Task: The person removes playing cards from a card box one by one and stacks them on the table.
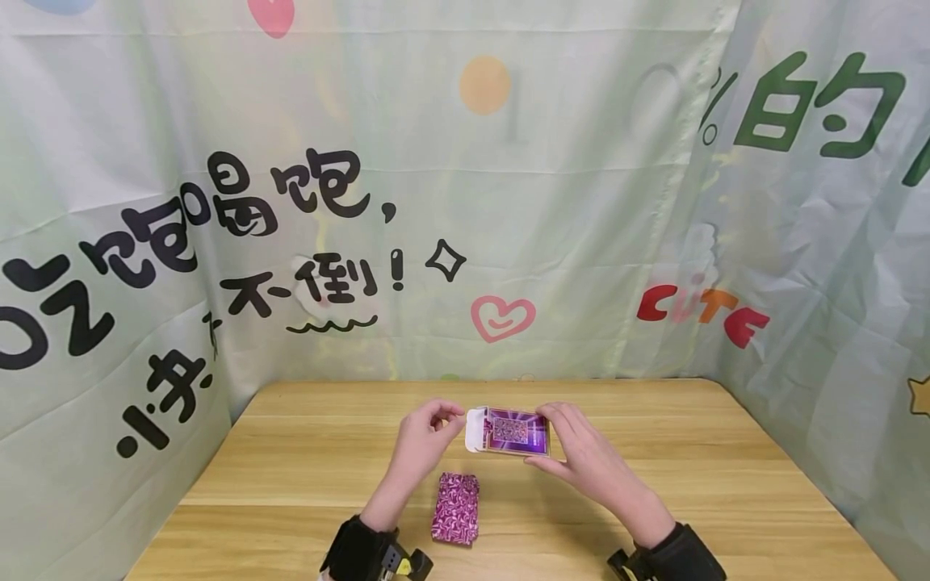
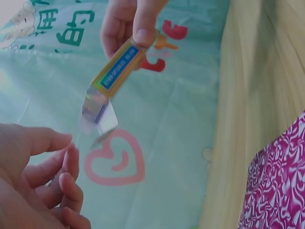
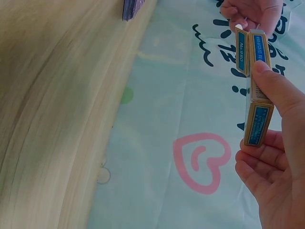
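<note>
A small card box [image 1: 517, 432] with purple and gold sides is held up over the table, its white end flap folded out toward the left. My right hand [image 1: 590, 460] grips the box's right end between thumb and fingers. Just off the flap hovers my left hand [image 1: 424, 436]; in the left wrist view its fingers [image 2: 47, 179] curl loosely, with nothing between them and a gap to the box. A stack of magenta-and-white patterned cards [image 1: 456, 508] lies on the table below, between the forearms. Whether anything is inside the box cannot be seen.
The wooden table [image 1: 327, 452] runs back to a printed cloth backdrop [image 1: 567, 242], which also hangs along the left and right sides. Black bands with small devices [image 1: 359, 549] sit on both wrists.
</note>
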